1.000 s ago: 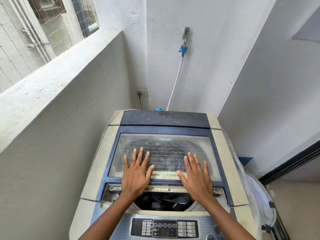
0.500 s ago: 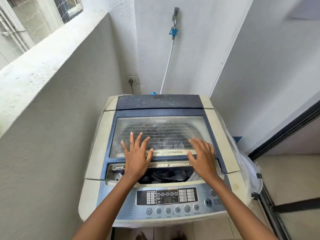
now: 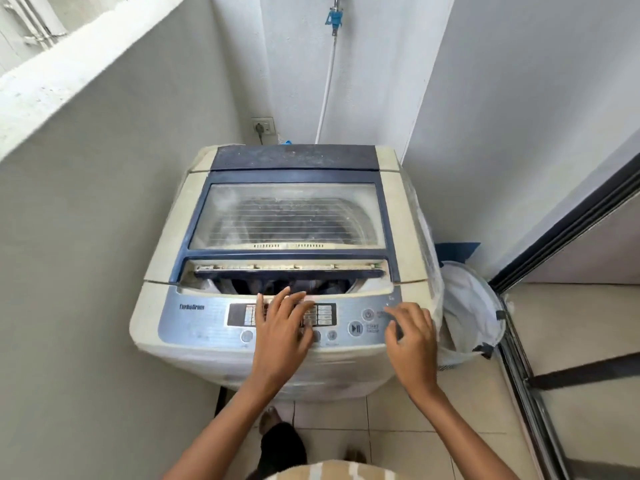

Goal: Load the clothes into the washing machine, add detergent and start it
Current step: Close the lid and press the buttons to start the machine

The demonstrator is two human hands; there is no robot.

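I stand over a cream and blue top-loading washing machine [image 3: 162, 258] set in a narrow corner between grey walls; its clear plastic lid with a dark blue frame [image 3: 287, 220] lies flat over most of the tub; a strip at the front is uncovered, and dark clothes [image 3: 294, 284] show there inside the drum, and dimly through the lid too.

My left hand [image 3: 282, 327] is spread flat over the middle of the silver-blue control panel [image 3: 197, 320], fingers straight and apart, covering the display and holding nothing; my right hand [image 3: 412, 337] hovers at the panel's right end with fingers loosely bent, holding nothing, its fingertips just beside the round power button [image 3: 368, 314] and near the round start/pause button [image 3: 355, 328]; I cannot tell whether either hand actually presses a key.

A white mesh laundry basket [image 3: 467, 313] stands on the tiled floor just beside the machine's right side; a thin white hose [image 3: 327, 84] runs down the back wall behind the machine; a wall socket [image 3: 263, 126] sits to the left of the hose.
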